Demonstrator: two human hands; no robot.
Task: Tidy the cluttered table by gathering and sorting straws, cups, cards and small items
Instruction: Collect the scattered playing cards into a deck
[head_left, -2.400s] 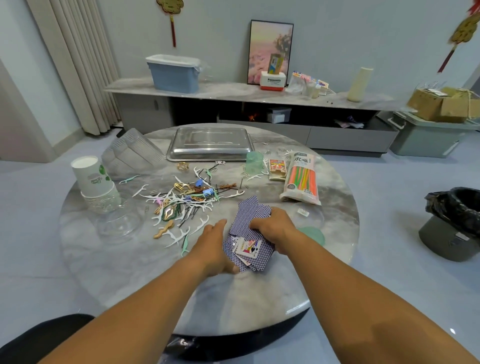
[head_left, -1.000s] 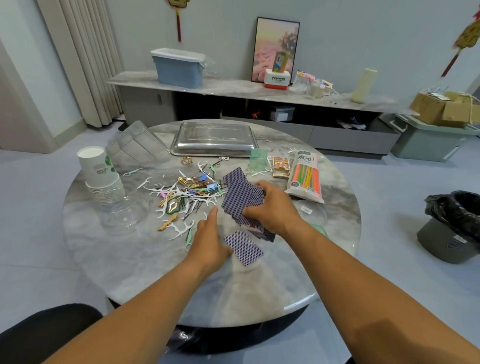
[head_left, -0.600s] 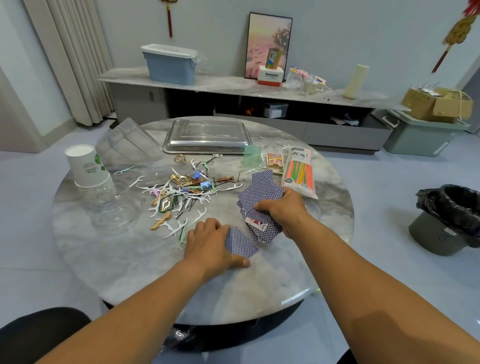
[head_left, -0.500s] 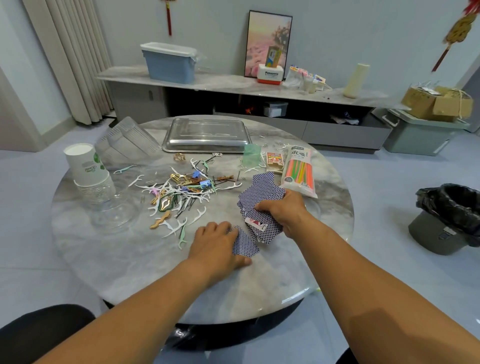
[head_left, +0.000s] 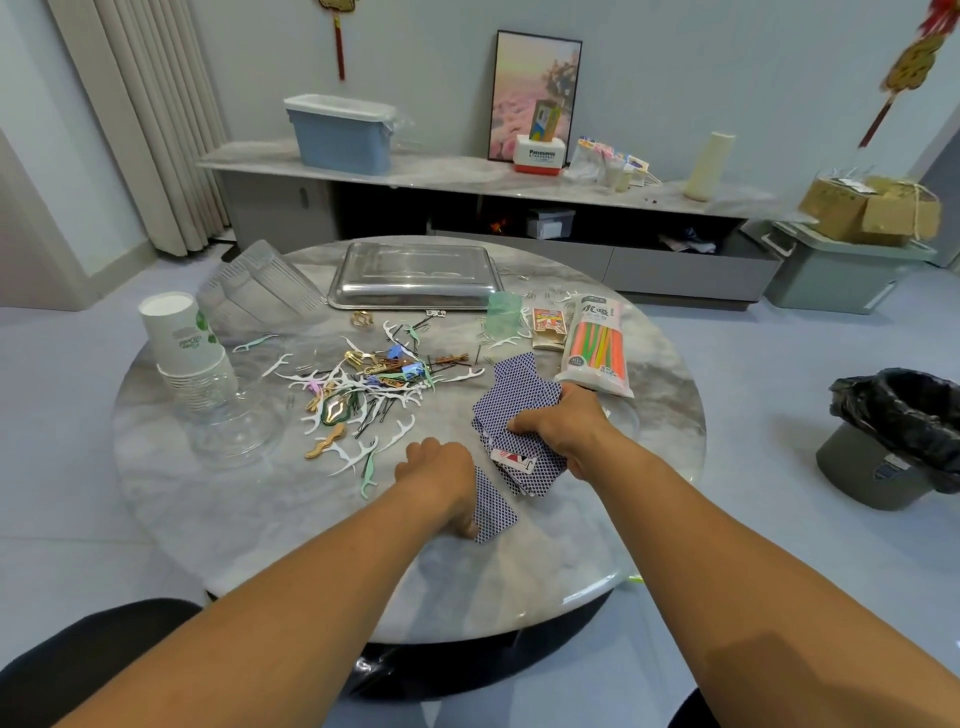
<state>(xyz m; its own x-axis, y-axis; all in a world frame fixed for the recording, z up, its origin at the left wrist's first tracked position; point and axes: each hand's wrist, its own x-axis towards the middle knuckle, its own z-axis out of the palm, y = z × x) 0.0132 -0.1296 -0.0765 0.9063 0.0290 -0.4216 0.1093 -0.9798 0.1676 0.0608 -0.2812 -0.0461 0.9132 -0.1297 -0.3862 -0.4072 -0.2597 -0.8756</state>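
Both hands are low over the round marble worktop (head_left: 249, 519); the right hand (head_left: 566, 423) is closed around a loose, fanned bunch of blue-backed cards (head_left: 511, 410), one of them face up near its wrist; the left hand (head_left: 439, 475) is curled, knuckles up, with a single card (head_left: 491, 504) at its fingers, but I cannot tell if it really grips it. To the left lies a heap of floss picks and hairpins (head_left: 363, 395); a stack of paper cups (head_left: 184, 343) stands at the far left edge; a bag of straws (head_left: 597, 348) lies just beyond the cards, near a metal tray (head_left: 415, 278).
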